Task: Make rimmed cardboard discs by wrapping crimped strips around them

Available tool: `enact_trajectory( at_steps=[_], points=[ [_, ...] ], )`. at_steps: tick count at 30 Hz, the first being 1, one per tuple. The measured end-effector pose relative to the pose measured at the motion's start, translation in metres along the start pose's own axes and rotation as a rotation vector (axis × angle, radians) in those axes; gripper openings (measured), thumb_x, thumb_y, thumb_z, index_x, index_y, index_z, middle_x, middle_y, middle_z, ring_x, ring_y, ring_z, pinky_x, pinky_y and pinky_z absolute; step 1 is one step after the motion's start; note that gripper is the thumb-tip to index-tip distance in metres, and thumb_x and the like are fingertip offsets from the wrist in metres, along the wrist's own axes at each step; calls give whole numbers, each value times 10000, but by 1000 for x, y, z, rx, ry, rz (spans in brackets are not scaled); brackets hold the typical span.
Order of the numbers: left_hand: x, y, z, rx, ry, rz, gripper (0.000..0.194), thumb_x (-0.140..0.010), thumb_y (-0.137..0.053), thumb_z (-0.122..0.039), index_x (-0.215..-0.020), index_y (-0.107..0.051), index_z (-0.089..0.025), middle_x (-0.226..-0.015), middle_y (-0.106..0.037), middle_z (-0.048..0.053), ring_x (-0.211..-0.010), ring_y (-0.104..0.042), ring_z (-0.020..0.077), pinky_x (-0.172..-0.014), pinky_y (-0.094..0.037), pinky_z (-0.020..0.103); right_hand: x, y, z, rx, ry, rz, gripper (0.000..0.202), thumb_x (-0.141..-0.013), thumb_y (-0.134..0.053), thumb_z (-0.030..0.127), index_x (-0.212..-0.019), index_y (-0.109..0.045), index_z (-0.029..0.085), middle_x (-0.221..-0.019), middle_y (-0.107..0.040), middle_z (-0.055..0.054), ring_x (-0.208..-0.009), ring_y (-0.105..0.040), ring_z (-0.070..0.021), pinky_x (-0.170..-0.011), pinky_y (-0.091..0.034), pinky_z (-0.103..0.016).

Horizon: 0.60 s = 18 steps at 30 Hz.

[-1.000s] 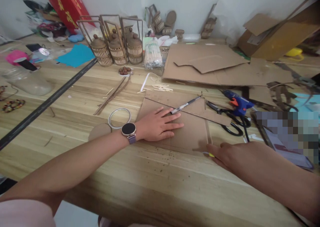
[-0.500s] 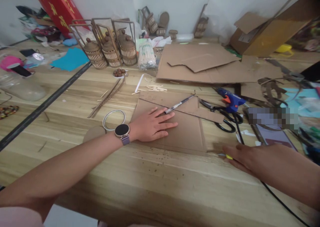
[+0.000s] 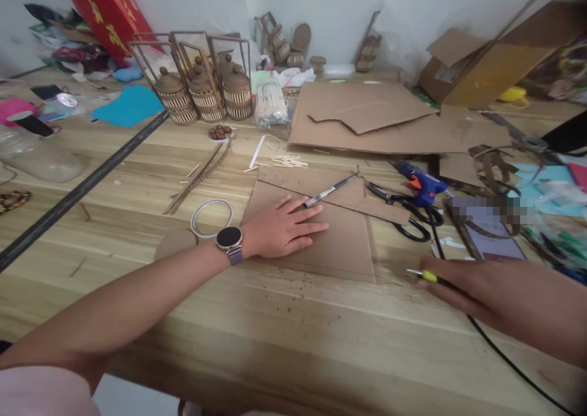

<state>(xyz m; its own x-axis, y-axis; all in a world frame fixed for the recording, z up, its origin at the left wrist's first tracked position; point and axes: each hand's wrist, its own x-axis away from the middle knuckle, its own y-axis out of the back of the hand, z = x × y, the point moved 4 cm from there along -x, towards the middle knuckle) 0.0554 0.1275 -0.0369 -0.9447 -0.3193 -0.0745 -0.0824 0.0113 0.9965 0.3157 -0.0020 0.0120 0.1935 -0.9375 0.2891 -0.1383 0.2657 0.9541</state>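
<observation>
My left hand (image 3: pixel 288 227) lies flat with fingers spread on a piece of brown cardboard (image 3: pixel 343 245). A pen (image 3: pixel 332 189) rests on the cardboard, just beyond its fingertips. To the right of the cardboard, my right hand (image 3: pixel 452 281) is closed around a yellow and black tool (image 3: pixel 430 276) with a short metal tip pointing left. Most of the tool's handle is hidden by the hand. Black-handled scissors (image 3: pixel 415 228) lie between the cardboard and a blue glue gun (image 3: pixel 424 186), partly under a cardboard strip (image 3: pixel 380 209).
A white ring (image 3: pixel 211 218) lies left of the cardboard. Thin wooden sticks (image 3: pixel 288 160) and larger cardboard sheets (image 3: pixel 330 128) are behind it. Three lidded baskets (image 3: pixel 206 95) stand at the back left. A phone (image 3: pixel 493 235) and a black cable (image 3: pixel 499 355) are on the right.
My right hand has shifted slightly, and more of the yellow and black tool shows, its tip now lifted a little. My left hand stays flat on the cardboard.
</observation>
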Motion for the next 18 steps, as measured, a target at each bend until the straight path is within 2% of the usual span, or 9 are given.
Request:
enact_trajectory(
  at_steps=[2,4,8,12,18],
  points=[
    [0,0,0,5,3,-4,466,-1030,-319,-444,-1468,-407,-312,-1580,-330,29,-1441,-266,313,-1147,-224,515,-12,8,30,-37,55,119,202,-978,-465,340,-970,-656,273,-793,-767,-83,-675,-728,-244,-562,-456,-328],
    [-1,-1,1,9,1,-7,466,-1031,-314,-444,-1466,-412,-306,-1577,-336,29,-1441,-265,313,-1145,-230,511,-29,15,63,-20,88,175,217,-994,-431,350,-986,-622,248,-806,-764,-67,-725,-737,-255,-547,-440,-308],
    [-1,-1,1,16,-5,-24,464,-1029,-317,-453,-1446,-443,-293,-1575,-340,35,-1444,-259,311,-1142,-240,512,-59,23,109,84,177,157,225,-996,-431,348,-947,-606,215,-798,-757,-47,-709,-733,-252,-460,-312,-260],
    [-1,-1,0,26,-10,-25,468,-1028,-316,-450,-1449,-440,-286,-1574,-339,48,-1438,-268,328,-1134,-246,539,-73,22,122,102,214,125,245,-991,-434,349,-926,-616,198,-753,-745,-53,-667,-725,-236,-433,-233,-259],
    [-1,-3,1,38,-11,-44,468,-1027,-312,-457,-1445,-443,-293,-1572,-343,45,-1433,-276,330,-1130,-250,535,-74,21,120,88,229,149,217,-990,-432,327,-993,-614,207,-775,-756,-48,-691,-739,-252,-437,-222,-262]
  ],
)
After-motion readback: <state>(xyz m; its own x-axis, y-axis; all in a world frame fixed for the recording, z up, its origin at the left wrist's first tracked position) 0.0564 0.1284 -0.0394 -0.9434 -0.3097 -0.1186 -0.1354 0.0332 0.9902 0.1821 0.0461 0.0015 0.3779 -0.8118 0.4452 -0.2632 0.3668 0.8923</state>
